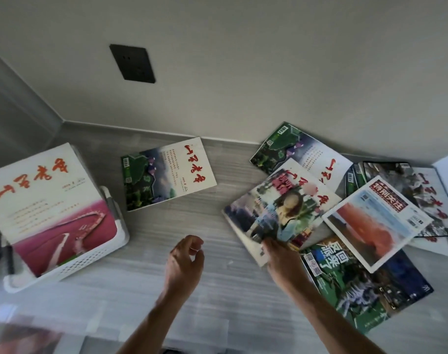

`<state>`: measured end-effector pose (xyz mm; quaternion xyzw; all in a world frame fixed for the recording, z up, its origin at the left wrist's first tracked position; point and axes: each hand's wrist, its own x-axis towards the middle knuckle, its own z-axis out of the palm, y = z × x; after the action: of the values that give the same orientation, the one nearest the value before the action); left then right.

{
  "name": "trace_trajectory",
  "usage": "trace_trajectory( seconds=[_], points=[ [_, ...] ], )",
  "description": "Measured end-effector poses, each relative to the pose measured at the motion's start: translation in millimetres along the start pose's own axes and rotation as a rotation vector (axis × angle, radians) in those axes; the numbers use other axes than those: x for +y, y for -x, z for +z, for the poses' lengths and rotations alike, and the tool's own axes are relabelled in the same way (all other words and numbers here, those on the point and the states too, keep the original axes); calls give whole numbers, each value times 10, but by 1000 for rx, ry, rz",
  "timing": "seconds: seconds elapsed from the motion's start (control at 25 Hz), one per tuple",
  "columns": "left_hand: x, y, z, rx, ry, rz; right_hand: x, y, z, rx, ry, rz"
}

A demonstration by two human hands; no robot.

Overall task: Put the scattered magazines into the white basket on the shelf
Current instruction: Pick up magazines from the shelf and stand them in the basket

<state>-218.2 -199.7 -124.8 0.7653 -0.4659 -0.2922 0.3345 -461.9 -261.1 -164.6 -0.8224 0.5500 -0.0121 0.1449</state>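
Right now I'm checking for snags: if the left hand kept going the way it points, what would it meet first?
Probably the lone green magazine. The left hand is empty, with bare shelf ahead of it; depth is unclear.

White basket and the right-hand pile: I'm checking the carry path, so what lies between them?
In the head view, one green-and-white magazine lies alone between the white basket and the pile; the empty left hand hovers nearer.
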Motion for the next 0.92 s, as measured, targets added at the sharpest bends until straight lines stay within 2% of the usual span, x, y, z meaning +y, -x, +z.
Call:
trace_trajectory(
  seconds=[0.08, 0.16, 0.28, 0.36, 0.44, 0.56, 0.64, 0.72, 0.8, 0.92],
  points=[
    [-25, -35, -60, -2, -45, -131, -348, 399, 132, -6, -167, -96],
    [-86, -122, -111, -134, -74, -332, -561, 745, 301, 40, -284, -135],
    [-163, -143, -145, -342, 188, -526, -658, 982, 443, 17, -445, -89],
    [-251, -76, -124, -347, 231, -460, -689, 969, 388, -139, -487, -39],
    [-311, 21, -141, -304, 249, -288, -706, 881, 320, -247, -637, 51],
    [-302, 110, -334, -262, 431, 4, -650, 438, 101, -95, -1178, 450],
    [-324, 90, -544, -190, 443, 111, -713, 90, -101, -77, -1395, 555],
    [-377, 32, -755, -2, 322, 140, -886, -130, -251, -40, -1328, 497],
    [-501, 4, -929, 189, 134, 129, -1144, -204, -295, -20, -1086, 337],
    [-708, 70, -1074, 248, 16, 18, -1483, -193, -243, -18, -787, 153]
  ],
)
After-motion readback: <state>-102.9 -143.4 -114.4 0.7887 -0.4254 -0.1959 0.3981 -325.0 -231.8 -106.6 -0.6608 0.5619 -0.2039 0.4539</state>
